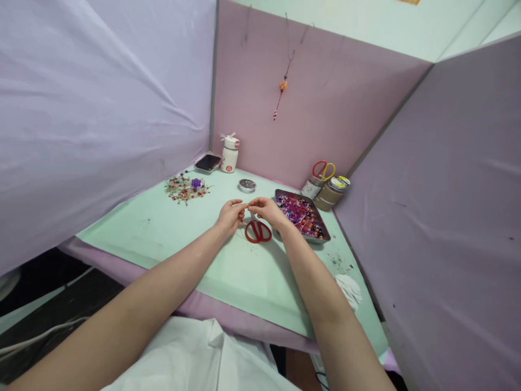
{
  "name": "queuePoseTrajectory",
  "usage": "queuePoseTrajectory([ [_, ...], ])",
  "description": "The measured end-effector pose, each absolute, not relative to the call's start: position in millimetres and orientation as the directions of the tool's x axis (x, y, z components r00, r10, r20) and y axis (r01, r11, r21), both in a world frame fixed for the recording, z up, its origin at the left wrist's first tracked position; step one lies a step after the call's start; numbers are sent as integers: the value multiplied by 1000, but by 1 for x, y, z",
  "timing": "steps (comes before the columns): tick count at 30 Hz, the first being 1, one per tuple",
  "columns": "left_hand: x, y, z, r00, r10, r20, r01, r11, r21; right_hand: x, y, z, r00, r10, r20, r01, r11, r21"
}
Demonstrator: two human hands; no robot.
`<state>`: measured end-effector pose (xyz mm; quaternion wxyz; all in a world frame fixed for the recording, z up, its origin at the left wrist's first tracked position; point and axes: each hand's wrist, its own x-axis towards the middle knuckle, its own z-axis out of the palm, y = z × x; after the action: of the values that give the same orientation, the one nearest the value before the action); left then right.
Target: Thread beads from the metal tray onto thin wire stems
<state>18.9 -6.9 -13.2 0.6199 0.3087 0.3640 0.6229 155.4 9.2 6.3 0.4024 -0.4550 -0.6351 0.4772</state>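
Note:
My left hand and my right hand meet at the fingertips above the middle of the table. The fingers of both are closed in a pinch on something too small to make out. Red-handled scissors lie on the pale green table cover just below the hands, their blades partly hidden. Right beside my right hand is a dark tray full of purple, red and orange beads. A round clear case stands behind the hands.
Beaded strands lie at the left, near a phone and a white bottle. Jars and more scissors stand back right. White cloth lies at the right edge. A beaded string hangs behind.

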Motion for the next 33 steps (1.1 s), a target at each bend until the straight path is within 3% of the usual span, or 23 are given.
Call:
queuePoseTrajectory([
  [15, 20, -11, -11, -62, 998, 4, -492, -34, 870, 148, 5, 8, -286, 957, -57, -70, -81, -994],
  [33, 22, -9, -13, -97, 995, -1, -487, -46, 872, 141, 4, 11, -196, 965, -175, -85, -194, -977],
])
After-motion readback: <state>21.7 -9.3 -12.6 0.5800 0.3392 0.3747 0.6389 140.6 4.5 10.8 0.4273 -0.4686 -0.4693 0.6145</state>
